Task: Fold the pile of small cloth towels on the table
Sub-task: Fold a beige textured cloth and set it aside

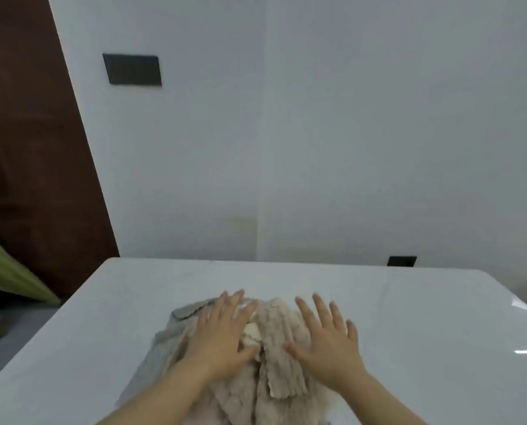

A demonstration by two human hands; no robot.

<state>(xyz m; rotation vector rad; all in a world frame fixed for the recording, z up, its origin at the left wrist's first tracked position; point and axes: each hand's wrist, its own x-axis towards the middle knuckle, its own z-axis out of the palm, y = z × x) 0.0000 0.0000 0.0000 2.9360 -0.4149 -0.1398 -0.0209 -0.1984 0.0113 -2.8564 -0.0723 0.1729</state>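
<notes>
At the far left, off the worktop (pixel 425 317), a green slanted thing (pixel 7 271) leans low against a dark brown wall; what it is cannot be told. On the white worktop, close to the near edge and about the middle of the view, lies the pile of towels (pixel 274 372), a loose, crumpled heap of beige and pale cloth. A grey towel (pixel 185 311) pokes out flat at its far left corner. The left hand (pixel 222 338) rests palm-down on the left half of the heap, its fingers (pixel 231 305) straight and together, pressing rather than gripping anything. Between the hands a ridged beige strip runs toward the viewer, bunched and overlapping its neighbours. The right hand (pixel 326 342) lies flat on the right half, its fingers (pixel 320 308) spread and straight, holding nothing. Further right there is bare glossy worktop, and a small dark socket (pixel 402 261) low on the wall behind. By the look of it the folding has not begun: no folded towel or neat stack shows anywhere, so all the towels are left to do. No basket, box or other container is in view to hold them.
</notes>
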